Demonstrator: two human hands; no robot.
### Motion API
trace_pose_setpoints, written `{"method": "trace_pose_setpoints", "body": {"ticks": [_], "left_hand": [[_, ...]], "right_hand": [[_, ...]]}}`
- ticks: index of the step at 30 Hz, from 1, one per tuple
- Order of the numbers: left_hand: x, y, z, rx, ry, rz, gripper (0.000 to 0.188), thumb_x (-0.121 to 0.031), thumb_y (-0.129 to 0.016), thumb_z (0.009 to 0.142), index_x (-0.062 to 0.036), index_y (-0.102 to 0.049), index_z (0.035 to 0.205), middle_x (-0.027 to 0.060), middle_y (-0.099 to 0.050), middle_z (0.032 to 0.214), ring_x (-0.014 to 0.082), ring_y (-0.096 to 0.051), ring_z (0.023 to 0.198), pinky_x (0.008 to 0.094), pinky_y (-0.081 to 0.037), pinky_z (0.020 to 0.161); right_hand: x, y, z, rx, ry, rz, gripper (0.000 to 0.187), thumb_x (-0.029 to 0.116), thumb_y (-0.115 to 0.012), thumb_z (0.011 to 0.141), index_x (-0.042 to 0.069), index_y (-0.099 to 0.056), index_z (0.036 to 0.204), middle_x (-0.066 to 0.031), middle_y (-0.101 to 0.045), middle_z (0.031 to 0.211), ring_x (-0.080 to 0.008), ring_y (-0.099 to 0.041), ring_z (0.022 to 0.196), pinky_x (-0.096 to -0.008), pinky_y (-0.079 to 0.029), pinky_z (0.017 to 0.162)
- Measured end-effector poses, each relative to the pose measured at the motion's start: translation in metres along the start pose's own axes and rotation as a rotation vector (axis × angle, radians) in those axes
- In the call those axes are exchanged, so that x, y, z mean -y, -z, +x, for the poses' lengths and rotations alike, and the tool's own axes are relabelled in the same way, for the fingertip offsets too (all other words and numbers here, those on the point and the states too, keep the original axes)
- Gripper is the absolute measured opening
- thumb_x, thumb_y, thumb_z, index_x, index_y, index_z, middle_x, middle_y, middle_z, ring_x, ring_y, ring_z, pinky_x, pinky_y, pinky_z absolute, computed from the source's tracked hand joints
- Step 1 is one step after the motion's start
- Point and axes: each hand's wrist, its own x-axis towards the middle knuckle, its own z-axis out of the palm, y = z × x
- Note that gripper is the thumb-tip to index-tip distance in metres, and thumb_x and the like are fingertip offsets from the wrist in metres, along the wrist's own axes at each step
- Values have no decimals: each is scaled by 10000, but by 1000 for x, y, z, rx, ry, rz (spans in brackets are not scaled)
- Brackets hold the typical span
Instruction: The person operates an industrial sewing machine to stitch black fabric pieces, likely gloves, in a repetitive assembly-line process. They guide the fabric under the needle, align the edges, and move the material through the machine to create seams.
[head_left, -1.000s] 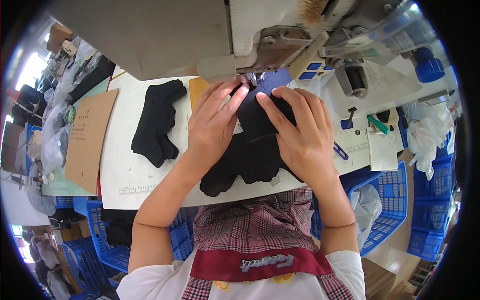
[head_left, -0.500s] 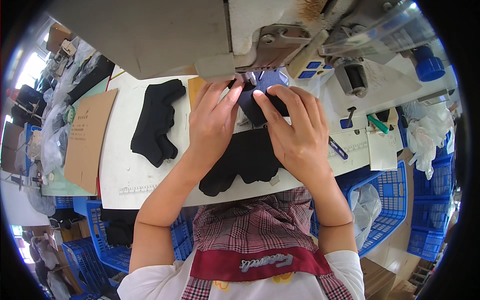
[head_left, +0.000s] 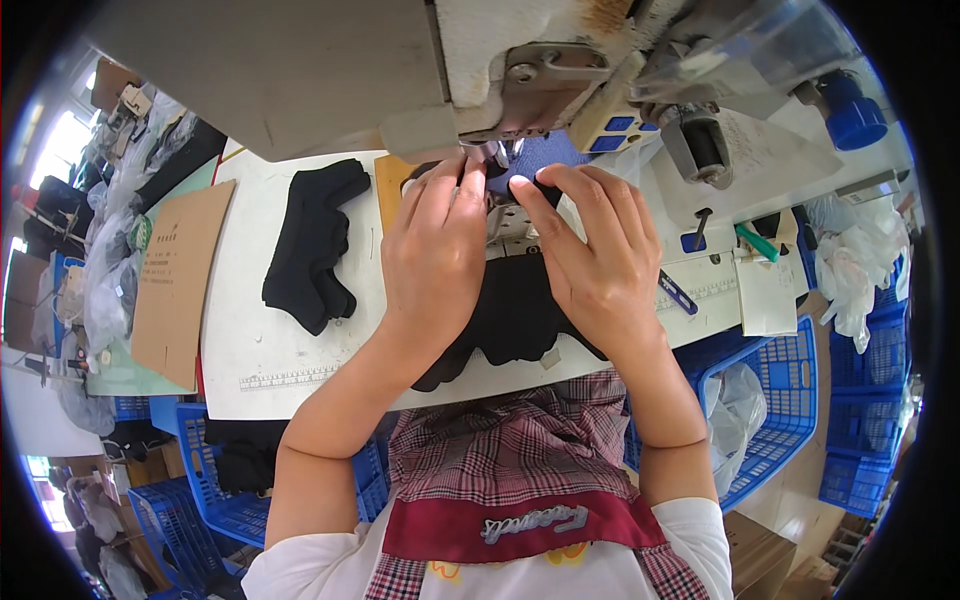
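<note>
Reaching beneath the sewing machine (head_left: 545, 85) at the bench's (head_left: 240, 325) far side, the left hand (head_left: 436, 245), fingers together, and right hand (head_left: 598, 250), fingers bent, meet dark cloth (head_left: 498, 187); whether they pinch or merely press cannot be told. Black fabric (head_left: 515, 310) lies along the near edge, black pieces (head_left: 312, 245) toward the left edge.

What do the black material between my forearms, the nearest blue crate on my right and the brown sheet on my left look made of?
Black material: probably fabric, matte, with a soft surface and wavy edge; fibre unclear.
Blue crate: likely molded plastic, slightly glossy, with even colour and lattice walls.
Brown sheet: seemingly cardboard, matte, tan, flat and straight-edged.
</note>
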Motion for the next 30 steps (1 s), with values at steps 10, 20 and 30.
{"method": "trace_pose_setpoints", "body": {"ticks": [10,20,30], "left_hand": [[-2,1,5,115,85,21,230,-18,-629,867,56,-645,1084,167,-659,1076,325,-647,942,397,-541,785],[7,-10,13,76,134,-6,160,-21,-603,859,23,-668,999,145,-663,949,330,-646,854,427,-530,740],[13,-14,14,63,120,-25,154,-13,-623,834,15,-687,971,147,-676,890,334,-651,791,413,-529,698]], "right_hand": [[-7,-10,-1,-63,27,-27,361,88,-644,741,-11,-692,1085,-106,-633,1074,-269,-634,994,-394,-512,830],[-10,-17,5,-146,-14,64,280,6,-705,762,-42,-659,1034,-81,-626,1021,-230,-642,874,-338,-546,741],[-8,-15,6,-83,-124,113,208,22,-700,811,-9,-692,1016,-85,-656,972,-277,-668,882,-379,-543,785]]}}
